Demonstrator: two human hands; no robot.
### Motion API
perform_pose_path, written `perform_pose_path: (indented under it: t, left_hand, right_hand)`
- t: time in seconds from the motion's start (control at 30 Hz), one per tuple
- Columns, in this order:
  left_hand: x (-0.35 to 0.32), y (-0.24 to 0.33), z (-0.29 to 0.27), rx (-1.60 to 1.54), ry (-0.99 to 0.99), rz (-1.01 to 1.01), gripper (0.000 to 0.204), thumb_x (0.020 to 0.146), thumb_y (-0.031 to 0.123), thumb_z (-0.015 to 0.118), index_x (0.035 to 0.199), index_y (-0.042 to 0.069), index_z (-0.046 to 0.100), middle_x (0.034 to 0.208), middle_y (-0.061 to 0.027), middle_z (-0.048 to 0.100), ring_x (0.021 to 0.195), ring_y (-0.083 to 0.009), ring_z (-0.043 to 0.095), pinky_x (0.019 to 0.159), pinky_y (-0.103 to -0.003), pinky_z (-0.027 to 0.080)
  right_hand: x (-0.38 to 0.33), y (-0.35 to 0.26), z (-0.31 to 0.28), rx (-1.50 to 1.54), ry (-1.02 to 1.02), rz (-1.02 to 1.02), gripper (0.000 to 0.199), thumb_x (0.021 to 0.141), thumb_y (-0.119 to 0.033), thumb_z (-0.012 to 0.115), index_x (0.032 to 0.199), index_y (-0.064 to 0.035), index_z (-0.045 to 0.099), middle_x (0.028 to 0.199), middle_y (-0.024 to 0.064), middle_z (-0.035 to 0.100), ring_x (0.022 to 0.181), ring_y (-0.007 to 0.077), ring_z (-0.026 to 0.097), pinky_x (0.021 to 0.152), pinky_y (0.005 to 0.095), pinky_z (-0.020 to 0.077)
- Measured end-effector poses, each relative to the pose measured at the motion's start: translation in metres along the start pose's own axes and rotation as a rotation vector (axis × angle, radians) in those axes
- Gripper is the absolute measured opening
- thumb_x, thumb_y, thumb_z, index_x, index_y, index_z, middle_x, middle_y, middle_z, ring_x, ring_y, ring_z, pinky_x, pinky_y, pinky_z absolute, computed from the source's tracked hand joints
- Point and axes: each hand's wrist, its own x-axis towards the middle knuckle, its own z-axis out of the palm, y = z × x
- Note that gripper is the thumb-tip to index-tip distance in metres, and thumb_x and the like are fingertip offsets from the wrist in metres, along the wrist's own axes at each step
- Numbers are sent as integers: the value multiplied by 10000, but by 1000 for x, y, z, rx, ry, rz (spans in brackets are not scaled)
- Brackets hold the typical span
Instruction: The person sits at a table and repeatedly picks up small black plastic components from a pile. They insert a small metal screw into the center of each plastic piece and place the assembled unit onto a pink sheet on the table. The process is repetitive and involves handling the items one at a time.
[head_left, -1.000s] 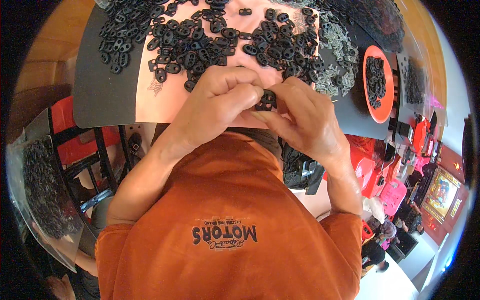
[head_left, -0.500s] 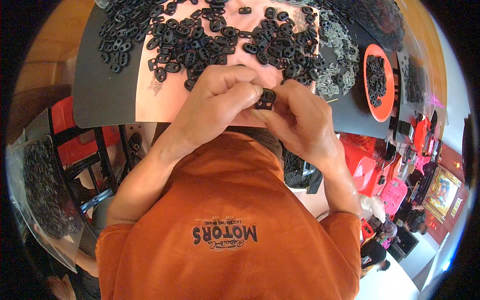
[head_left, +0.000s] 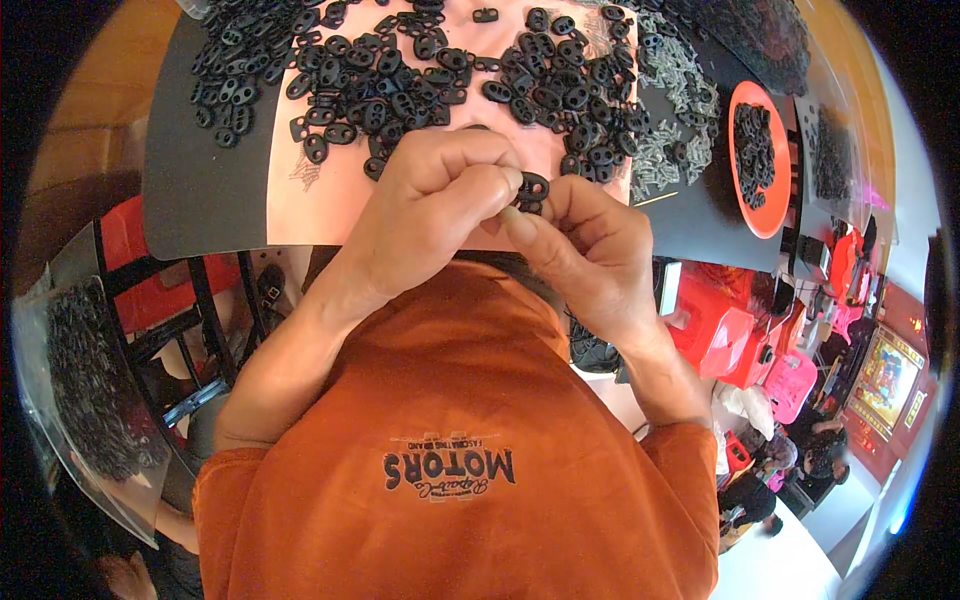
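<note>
Surface point(head_left: 205, 180): dark, carrying a pinkish mat point(head_left: 310, 200) across its middle.
Loose pile of black oval parts point(head_left: 420, 70): spreading over the mat's far edge.
Orange tray point(head_left: 745, 215): sitting toward the surface's right edge, holding more black parts.
Left hand point(head_left: 430, 215) and right hand point(head_left: 590, 250): meeting above the surface's near edge, fingers of both pinching one black oval part point(head_left: 531, 190) between the fingertips.
Handling note: a firm, square pinch with the part's holes kept visible is likely serving best.
</note>
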Motion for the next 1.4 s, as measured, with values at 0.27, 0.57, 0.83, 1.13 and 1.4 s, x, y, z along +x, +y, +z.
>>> perform_pose_path:
  t: [0.27,0.57,0.83,1.13,1.4]
  left_hand:
    - [0,0,-2,2,-23,-24,160,824,122,520,821,-4,617,619,69,467,574,-17,400,503,-197,316]
    - [2,1,1,58,-31,35,219,816,61,453,606,0,460,552,9,430,525,-54,391,483,-232,339]
    - [0,-5,0,26,-19,-11,237,819,67,450,591,4,448,538,24,375,498,-37,332,447,-238,277]
    - [0,-7,3,31,1,52,247,811,81,442,578,1,417,512,-9,360,495,-70,352,452,-269,288]
    - [1,-1,1,90,-70,32,253,808,77,438,578,-18,390,513,-32,361,489,-82,348,452,-285,301]
  right_hand:
    - [-1,-3,1,-15,11,42,230,847,-149,647,707,-32,506,616,-37,413,565,43,357,456,225,298]
    - [1,1,-4,-297,52,-176,187,793,-130,683,794,-23,529,641,47,473,551,122,462,471,292,380]
    - [18,-7,-24,-774,-35,-738,379,664,-57,728,1012,-24,579,758,81,545,572,197,559,491,294,461]
    - [25,-10,-25,-754,-96,-805,370,664,-138,753,961,-17,566,728,85,530,559,213,558,474,306,455]
    - [33,-8,-22,-1089,-117,-887,374,759,-377,661,694,-77,448,635,58,458,512,210,532,449,318,434]
